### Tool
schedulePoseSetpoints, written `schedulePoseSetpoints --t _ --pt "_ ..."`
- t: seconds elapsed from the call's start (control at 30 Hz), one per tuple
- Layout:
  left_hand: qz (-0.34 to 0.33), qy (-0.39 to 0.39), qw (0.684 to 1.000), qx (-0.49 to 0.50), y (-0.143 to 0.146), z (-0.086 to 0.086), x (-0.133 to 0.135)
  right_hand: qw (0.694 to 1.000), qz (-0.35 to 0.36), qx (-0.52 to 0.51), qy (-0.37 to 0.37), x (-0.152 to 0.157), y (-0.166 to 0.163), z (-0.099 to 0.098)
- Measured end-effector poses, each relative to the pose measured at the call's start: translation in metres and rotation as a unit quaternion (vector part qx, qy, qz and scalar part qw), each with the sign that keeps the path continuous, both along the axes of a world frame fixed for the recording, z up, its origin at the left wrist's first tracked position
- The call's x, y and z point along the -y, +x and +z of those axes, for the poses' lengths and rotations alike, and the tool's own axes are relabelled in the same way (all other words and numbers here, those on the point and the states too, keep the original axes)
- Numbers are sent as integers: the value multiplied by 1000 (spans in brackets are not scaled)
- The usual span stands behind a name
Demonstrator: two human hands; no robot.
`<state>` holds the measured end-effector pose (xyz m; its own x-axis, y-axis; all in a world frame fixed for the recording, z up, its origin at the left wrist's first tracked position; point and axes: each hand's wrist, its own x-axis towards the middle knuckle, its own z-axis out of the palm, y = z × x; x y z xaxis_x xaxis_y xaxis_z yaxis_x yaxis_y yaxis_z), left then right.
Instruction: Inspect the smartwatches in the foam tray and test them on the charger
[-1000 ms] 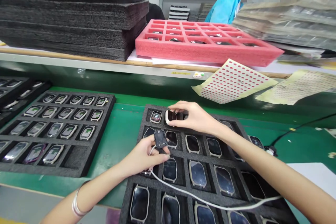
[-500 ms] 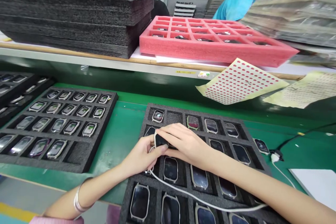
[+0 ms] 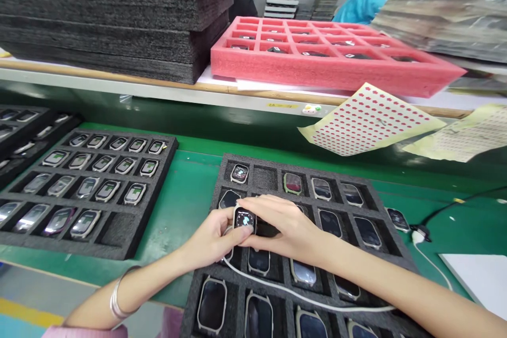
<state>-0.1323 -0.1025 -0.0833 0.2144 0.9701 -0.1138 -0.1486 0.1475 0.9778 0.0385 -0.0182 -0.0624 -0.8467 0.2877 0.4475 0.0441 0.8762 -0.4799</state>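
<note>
My left hand (image 3: 212,237) grips a smartwatch body (image 3: 243,216) without a strap, its thumb lying over the lower edge of the screen. The screen is lit with a dial. From the other side my right hand (image 3: 291,228) curls its fingers round the watch's top and right edge. A white cable (image 3: 301,296) comes out below my left hand; its end there is hidden. Both hands are above a dark foam tray (image 3: 233,280) with watch bodies in its compartments. One watch at its back left (image 3: 240,173) is lit too.
A second foam tray of watches (image 3: 137,232) lies to the left. One watch (image 3: 397,219) sits on the green table beside a cable plug (image 3: 418,236). On the shelf are a pink foam tray (image 3: 336,76) and stacked black foam (image 3: 119,37). A dotted sticker sheet (image 3: 368,121) hangs down.
The held watch's screen, dark before, now shows a lit dial. My right hand has shifted slightly down and right. The person in blue behind the shelf has moved a little right.
</note>
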Motion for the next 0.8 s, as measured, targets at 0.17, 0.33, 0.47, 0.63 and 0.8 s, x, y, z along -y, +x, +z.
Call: schedulePoseSetpoints --t 0.17,0.33,0.47,0.63,0.8 --pt "-5 -4 1000 -10 0 2 0 1000 -4 5 -6 0 1 1" --pt "-10 -6 1000 -9 1 1 0 1000 -5 9 -3 2 1 -2" --pt "-2 -5 999 -36 2 -1 -1 1000 -8 28 5 2 1 5" --pt "-33 -17 999 -29 4 -3 -1 998 -29 45 -45 -26 8 18" --pt "-35 -35 998 -37 5 -4 1 982 -130 134 24 -59 18 5"
